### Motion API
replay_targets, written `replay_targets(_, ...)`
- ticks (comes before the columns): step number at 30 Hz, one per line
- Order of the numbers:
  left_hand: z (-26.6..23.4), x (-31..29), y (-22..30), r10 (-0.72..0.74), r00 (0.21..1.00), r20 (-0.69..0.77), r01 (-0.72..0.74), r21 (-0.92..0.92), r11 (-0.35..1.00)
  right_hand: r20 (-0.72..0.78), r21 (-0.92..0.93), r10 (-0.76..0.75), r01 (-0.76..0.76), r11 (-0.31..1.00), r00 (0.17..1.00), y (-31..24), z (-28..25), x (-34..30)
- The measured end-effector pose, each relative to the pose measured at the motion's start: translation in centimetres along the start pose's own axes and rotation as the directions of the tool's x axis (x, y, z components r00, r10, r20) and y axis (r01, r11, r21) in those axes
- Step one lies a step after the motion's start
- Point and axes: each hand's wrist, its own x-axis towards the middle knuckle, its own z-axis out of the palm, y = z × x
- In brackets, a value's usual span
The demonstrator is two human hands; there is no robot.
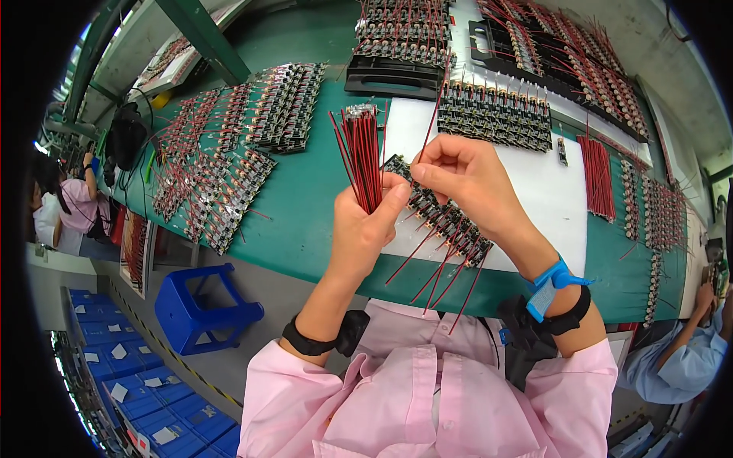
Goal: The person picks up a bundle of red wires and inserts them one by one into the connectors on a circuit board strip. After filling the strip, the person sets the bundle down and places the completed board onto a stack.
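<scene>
My left hand (365, 229) is closed around an upright bundle of thin red-and-black wires (360, 156). To its right, the thumb and fingers of my right hand (475, 182) pinch a single red-and-black wire (432, 122) that slants upward. Just below and behind both hands lies a slanted row of small circuit boards (462, 237), with several wires trailing from it toward me. That row rests partly on a white foam sheet (561, 217) on the green tabletop (305, 221). A blue band circles my right wrist.
Boards with wires (217, 195) cover the left of the table. More board rows (495, 114) and black trays (393, 76) stand at the back. Loose wires (595, 177) lie to the right. A blue stool (202, 309) stands on the floor. Other people are at both sides.
</scene>
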Motion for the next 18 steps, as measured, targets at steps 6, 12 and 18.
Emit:
replay_targets(6,-0.4,0.0,-0.6,0.122,0.992,-0.011,-0.119,0.159,0.98,-0.004,-0.199,-0.03,0.028,0.98,1.0,0.6,0.3,-0.4)
replay_targets(12,-0.8,0.0,-0.9,0.132,0.991,0.008,-0.13,0.222,0.966,0.024,-0.224,0.031,-0.025,0.974,0.999,0.5,0.1,-0.6)
replay_targets(18,-1.4,-0.2,-0.9,0.14,0.99,0.003,-0.135,0.281,0.95,0.016,-0.258,0.068,-0.061,0.964,0.998,1.1,0.4,-0.6)
